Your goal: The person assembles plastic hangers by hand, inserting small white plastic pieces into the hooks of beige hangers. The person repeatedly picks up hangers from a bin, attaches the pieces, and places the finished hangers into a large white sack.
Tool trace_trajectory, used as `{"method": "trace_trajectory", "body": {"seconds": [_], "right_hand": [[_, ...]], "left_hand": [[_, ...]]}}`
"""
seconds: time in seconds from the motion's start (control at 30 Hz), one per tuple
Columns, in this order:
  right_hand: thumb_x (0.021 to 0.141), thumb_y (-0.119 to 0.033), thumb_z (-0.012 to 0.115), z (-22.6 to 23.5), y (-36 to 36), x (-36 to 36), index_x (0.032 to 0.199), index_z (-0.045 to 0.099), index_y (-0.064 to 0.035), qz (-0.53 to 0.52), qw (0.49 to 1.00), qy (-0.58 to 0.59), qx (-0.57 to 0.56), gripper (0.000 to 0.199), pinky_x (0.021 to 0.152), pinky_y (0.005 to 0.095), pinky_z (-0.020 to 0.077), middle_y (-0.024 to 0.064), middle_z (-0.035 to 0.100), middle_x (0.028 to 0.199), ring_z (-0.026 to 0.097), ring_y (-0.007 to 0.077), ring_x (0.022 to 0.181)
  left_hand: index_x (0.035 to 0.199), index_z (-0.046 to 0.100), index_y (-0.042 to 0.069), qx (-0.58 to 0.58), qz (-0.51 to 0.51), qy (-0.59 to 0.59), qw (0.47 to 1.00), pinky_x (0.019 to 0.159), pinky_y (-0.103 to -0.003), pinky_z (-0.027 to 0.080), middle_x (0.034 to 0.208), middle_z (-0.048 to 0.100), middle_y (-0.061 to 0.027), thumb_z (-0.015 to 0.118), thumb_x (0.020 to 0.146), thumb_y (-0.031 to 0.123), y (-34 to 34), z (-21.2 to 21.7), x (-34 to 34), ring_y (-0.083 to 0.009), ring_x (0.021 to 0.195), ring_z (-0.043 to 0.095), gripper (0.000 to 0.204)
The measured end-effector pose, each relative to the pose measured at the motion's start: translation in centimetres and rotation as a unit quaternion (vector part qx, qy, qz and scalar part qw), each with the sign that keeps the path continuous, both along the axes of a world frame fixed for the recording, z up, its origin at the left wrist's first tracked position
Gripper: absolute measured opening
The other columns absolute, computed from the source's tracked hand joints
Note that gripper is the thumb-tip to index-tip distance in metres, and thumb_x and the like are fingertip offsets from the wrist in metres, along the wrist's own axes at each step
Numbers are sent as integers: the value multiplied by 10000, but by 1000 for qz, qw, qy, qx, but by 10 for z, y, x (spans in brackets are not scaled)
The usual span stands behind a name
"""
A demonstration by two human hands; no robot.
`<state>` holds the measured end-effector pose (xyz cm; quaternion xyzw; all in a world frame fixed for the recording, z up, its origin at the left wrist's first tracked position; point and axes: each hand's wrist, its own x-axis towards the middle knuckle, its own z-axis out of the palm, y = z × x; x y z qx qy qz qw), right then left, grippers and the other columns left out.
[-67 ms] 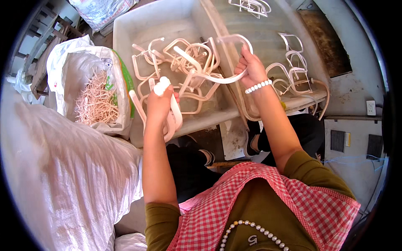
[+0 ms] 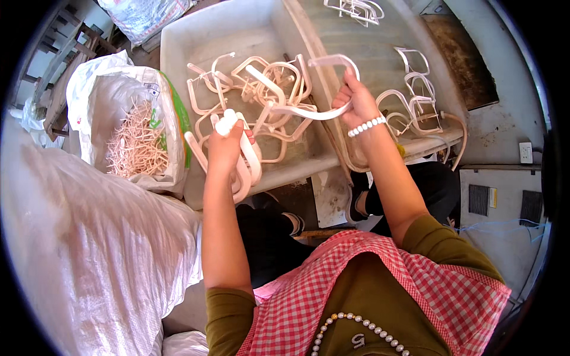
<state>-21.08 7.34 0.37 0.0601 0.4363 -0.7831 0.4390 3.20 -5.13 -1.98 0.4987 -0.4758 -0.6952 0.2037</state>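
My right hand (image 2: 356, 102) is closed on one side of a pale C-shaped plastic piece (image 2: 313, 114), holding it up over the divider between two tubs. Its open side faces left. In my left hand (image 2: 224, 149) several curved plastic pieces (image 2: 252, 161) are gripped together, their white ends poking out above the fist and their bends hanging below. Both hands are over the near part of the left tub (image 2: 172, 44). A tangled heap of similar pale curved pieces (image 2: 261, 62) lies in that tub, partly hidden behind my left hand and its bundle.
More curved pieces (image 2: 423, 86) lie in the right tub (image 2: 350, 44), near a hose (image 2: 464, 139). Left of the tubs stands an open white sack (image 2: 89, 118) holding thin pinkish sticks (image 2: 139, 145). A large white woven sack (image 2: 119, 249) fills the near left.
The C-shaped piece in my right hand has tilted slightly, its upper arm dropping a little. The bundle in my left hand has shifted slightly. Both grips stay closed.
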Motion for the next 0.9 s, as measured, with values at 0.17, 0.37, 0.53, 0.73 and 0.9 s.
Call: {"method": "trace_trajectory", "body": {"seconds": [0.17,0.37,0.53,0.73,0.9], "right_hand": [[957,-250,550,7,13,-19,768,505,-108,-67,990,-20,-121,241,413,241,280,-59,280,530,266,96,441],[943,-271,564,9,8,-8,921,616,-106,326,882,261,220,174,362,252,271,-60,378,522,332,72,403],[959,-302,548,57,1,-38,908,561,-95,112,976,182,46,214,390,218,235,-69,307,544,257,49,438],[990,-226,468,-12,7,-6,854,506,-65,-43,988,-124,-75,214,394,219,281,-64,293,537,272,65,438],[1000,-224,430,-43,19,63,841,489,-58,-54,941,-331,-47,237,457,236,367,-43,344,539,361,83,466]], "left_hand": [[1060,554,34,46,75,73,993,638,-321,537,876,654,-100,553,944,174,-8,3,4,-191,722,642,182],[1042,554,36,14,84,39,996,651,-352,543,842,641,-109,559,942,175,-14,4,14,-207,732,646,171],[1070,537,26,35,53,57,996,685,-371,546,899,658,-140,567,939,187,-16,0,14,-231,766,657,210],[1184,492,2,135,52,170,975,765,-413,551,1041,645,-207,575,937,215,-3,7,-3,-286,925,655,337],[1174,514,0,200,99,226,948,857,-449,519,1078,627,-194,572,937,230,2,-15,-12,-307,999,623,335]]}}
